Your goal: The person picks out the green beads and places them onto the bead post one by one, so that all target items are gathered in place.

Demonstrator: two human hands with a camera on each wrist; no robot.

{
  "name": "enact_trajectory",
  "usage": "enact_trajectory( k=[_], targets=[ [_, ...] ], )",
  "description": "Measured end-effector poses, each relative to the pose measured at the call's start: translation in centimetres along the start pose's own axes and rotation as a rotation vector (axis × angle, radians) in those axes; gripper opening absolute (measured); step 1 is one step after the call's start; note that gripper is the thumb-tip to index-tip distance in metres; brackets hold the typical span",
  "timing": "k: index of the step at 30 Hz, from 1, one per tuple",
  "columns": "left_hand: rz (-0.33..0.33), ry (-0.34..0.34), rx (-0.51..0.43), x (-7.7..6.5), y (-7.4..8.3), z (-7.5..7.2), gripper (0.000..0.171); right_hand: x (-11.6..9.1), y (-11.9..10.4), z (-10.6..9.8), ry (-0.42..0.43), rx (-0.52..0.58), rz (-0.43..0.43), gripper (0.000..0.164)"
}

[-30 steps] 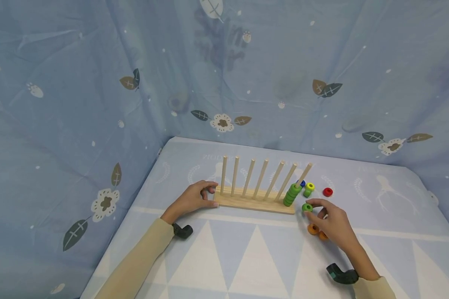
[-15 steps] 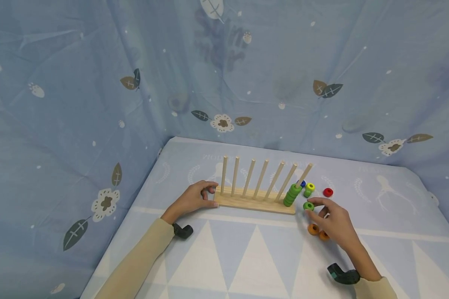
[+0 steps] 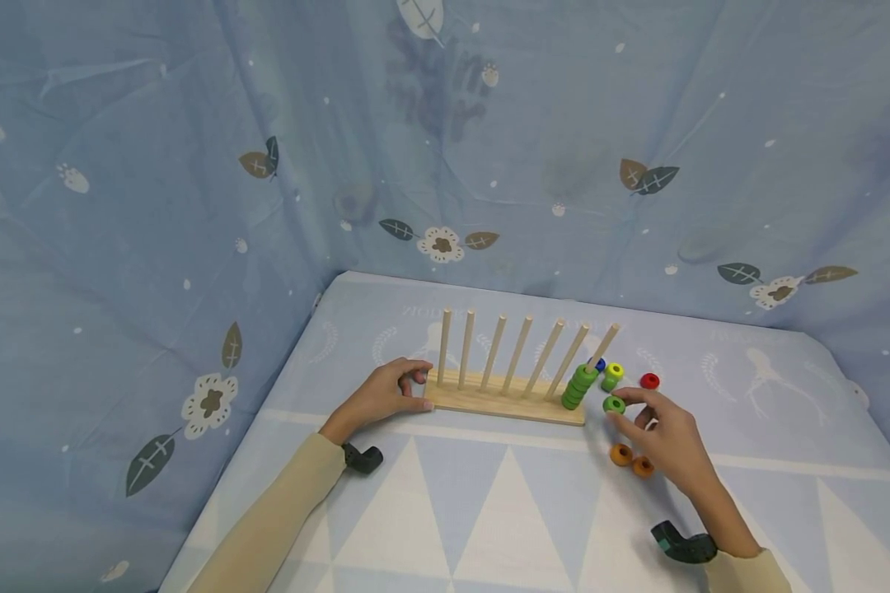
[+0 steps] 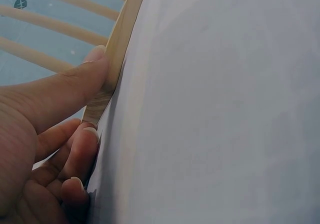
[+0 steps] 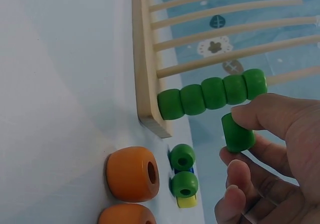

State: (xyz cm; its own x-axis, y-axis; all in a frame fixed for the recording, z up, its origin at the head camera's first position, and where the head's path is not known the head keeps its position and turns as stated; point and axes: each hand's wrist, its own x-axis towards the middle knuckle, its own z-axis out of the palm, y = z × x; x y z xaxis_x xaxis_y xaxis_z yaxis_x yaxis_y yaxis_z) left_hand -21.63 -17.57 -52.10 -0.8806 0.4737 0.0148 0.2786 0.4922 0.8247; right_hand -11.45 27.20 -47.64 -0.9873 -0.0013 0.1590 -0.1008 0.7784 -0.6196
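Two hands (image 3: 384, 389) (image 3: 671, 436) hold a rack (image 3: 498, 403) and a green bead (image 5: 237, 134).

- Head: looks forward and down from well back, framing the surface (image 3: 460, 515), left hand (image 3: 381, 391) and right hand (image 3: 669, 438).
- Left wrist: close up, turned sideways, pegs (image 4: 53, 24) at ten o'clock.
- Right wrist: close, also sideways, right hand at four o'clock.
- Shared: rack (image 3: 500, 403) in all three; orange beads (image 3: 621, 455) in head and right wrist.
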Motion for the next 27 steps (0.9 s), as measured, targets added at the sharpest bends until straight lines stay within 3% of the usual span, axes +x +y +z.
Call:
enact_trajectory(
  k=[27],
  targets=[
    [0.015,-0.002,-0.014,0.0,-0.4,0.1,0.071,0.0,-1.0,-0.9,0.044,-0.012,-0.025,0.038]
  ],
)
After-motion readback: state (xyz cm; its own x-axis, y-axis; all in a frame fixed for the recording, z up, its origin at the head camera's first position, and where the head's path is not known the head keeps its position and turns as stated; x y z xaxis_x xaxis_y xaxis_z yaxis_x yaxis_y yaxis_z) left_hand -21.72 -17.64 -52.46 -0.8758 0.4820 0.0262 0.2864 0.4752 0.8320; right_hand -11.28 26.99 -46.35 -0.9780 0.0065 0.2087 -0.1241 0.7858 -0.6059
